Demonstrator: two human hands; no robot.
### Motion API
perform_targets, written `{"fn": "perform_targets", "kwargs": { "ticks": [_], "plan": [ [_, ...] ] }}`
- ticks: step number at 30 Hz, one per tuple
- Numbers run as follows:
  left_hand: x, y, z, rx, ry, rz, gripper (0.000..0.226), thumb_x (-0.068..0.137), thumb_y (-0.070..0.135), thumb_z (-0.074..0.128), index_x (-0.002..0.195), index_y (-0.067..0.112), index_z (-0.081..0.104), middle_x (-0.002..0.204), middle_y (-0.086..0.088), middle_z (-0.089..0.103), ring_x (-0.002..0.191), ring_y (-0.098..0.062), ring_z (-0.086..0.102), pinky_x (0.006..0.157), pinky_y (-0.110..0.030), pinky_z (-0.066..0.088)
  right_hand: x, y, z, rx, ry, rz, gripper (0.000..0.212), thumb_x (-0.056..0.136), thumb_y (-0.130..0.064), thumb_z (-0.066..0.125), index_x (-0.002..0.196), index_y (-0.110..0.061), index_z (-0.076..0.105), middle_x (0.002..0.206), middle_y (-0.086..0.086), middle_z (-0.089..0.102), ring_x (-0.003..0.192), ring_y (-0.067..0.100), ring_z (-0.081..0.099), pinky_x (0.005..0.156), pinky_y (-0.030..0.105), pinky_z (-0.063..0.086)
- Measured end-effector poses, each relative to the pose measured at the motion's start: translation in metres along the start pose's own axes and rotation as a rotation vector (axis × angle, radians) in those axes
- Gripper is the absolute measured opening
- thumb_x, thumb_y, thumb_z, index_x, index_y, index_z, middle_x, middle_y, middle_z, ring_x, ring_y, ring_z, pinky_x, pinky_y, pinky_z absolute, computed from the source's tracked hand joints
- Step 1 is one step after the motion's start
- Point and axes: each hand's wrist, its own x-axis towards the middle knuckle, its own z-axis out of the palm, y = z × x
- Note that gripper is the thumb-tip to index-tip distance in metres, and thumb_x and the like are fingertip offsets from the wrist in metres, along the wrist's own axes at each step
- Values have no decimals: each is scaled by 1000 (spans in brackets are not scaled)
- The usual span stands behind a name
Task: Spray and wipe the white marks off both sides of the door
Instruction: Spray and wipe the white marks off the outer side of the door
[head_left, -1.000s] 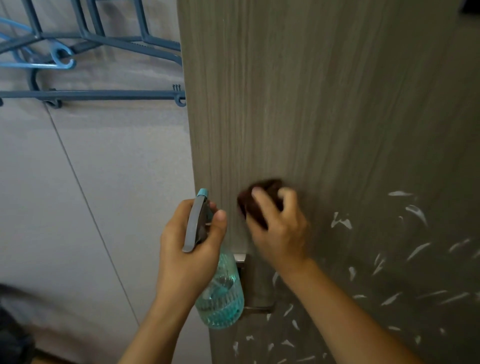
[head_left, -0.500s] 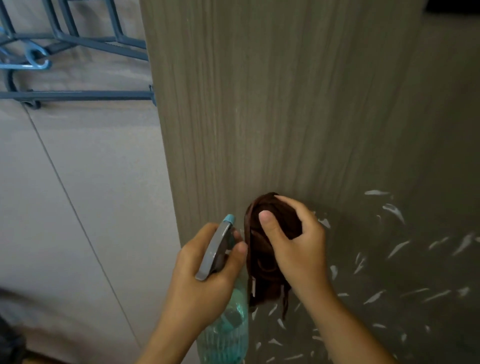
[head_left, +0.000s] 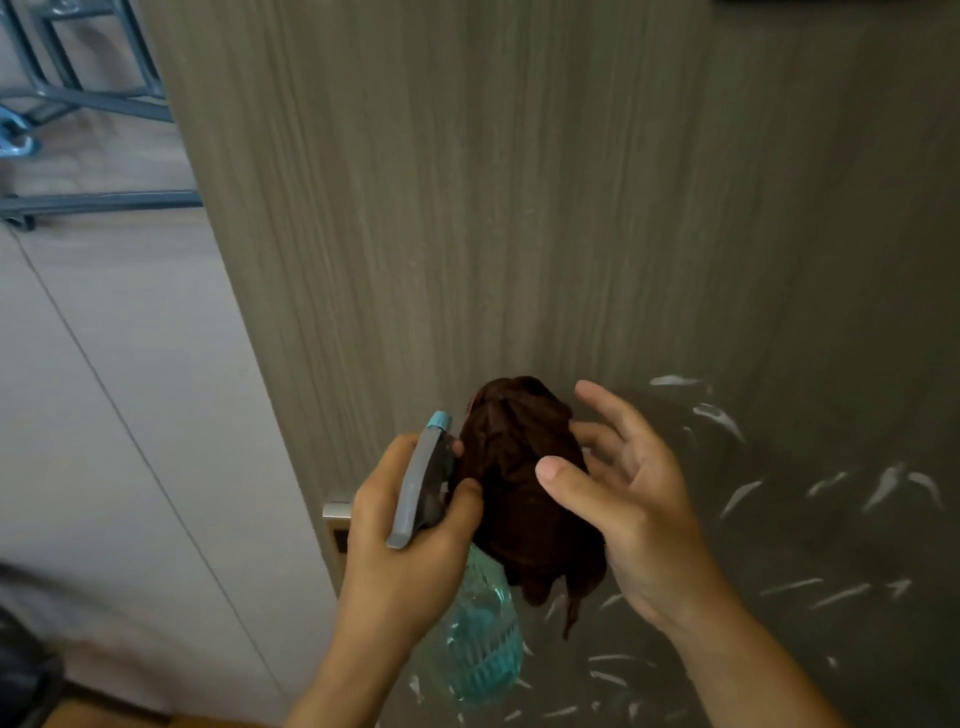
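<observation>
Starting at the left, blue-grey hangers (head_left: 78, 104) are seen against the pale wall. A teal spray bottle (head_left: 470, 644) is gripped by the left hand (head_left: 410, 551), fingers curled round its neck. Just beside it, a dark brown cloth (head_left: 519, 478) is pinched between thumb and fingers of the right hand (head_left: 634, 509). White marks (head_left: 883, 483) are scattered across the wood-grain door (head_left: 467, 208), lower right.

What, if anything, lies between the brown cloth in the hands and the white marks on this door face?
Nothing visible. The brown cloth, held by the right hand, hangs just off the door; the white marks lie bare to its right and below. The spray bottle in the left hand sits left of them.
</observation>
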Motion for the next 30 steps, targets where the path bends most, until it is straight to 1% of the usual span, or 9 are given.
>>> {"fn": "perform_targets", "kwargs": {
  "ticks": [2,5,9,13,15,19,24,28,30],
  "plan": [
    [0,2,10,-18,30,-10,20,90,-2,72,95,16,67,78,-6,64,68,-27,63,56,-35,52,3,-10,-14,116,-125,100,82,72,-11,80,148,-20,50,119,5,74,116,24,71,92,29,58],
    [0,8,23,-57,31,1,12,92,2,74,92,11,66,78,-12,64,72,-39,62,59,-49,52,5,-21,-29,175,-330,148,55,82,-7,72,137,-10,65,130,17,70,124,32,66,100,38,56],
    [-1,14,38,-67,-25,52,13,92,23,80,95,16,68,79,-7,68,69,-28,65,58,-34,52,3,-24,-37,195,-311,175,39,84,-14,71,123,-8,73,123,24,71,116,39,69,93,43,59],
    [-3,16,45,-80,-64,82,31,85,39,68,98,11,68,81,-7,70,73,-31,67,61,-46,54,1,-26,-37,93,-234,122,32,77,-23,85,104,-8,76,106,21,75,96,34,75,75,36,60],
    [-3,17,46,-84,-73,78,35,84,41,67,99,10,68,82,-8,70,74,-31,68,63,-48,54,0,-27,-35,50,-220,90,31,73,-30,86,91,-12,68,92,14,72,84,27,72,69,34,58],
    [-3,16,46,-68,-72,37,29,85,38,72,100,13,68,84,-6,71,78,-31,70,68,-59,57,-8,-29,-28,150,-253,123,28,73,-28,83,87,-16,62,89,12,70,82,23,71,66,33,58],
    [-2,15,40,-3,-46,29,20,89,34,76,101,20,68,84,-1,72,76,-27,70,67,-59,57,-18,-31,-16,160,-34,49,18,74,-25,84,81,-20,68,89,15,74,81,27,74,65,34,59],
    [-1,16,27,46,-22,-1,23,87,39,80,97,21,68,87,6,72,79,-16,71,69,-40,62,-17,-32,-16,122,209,-48,29,78,-29,84,88,-14,62,86,12,74,74,24,73,59,34,58],
    [-2,20,21,27,-29,13,23,86,39,76,97,20,69,88,7,71,78,-15,71,66,-33,61,-16,-30,-12,64,302,-122,33,79,-30,86,93,-14,61,91,11,75,79,26,74,63,36,60]
  ]
}}
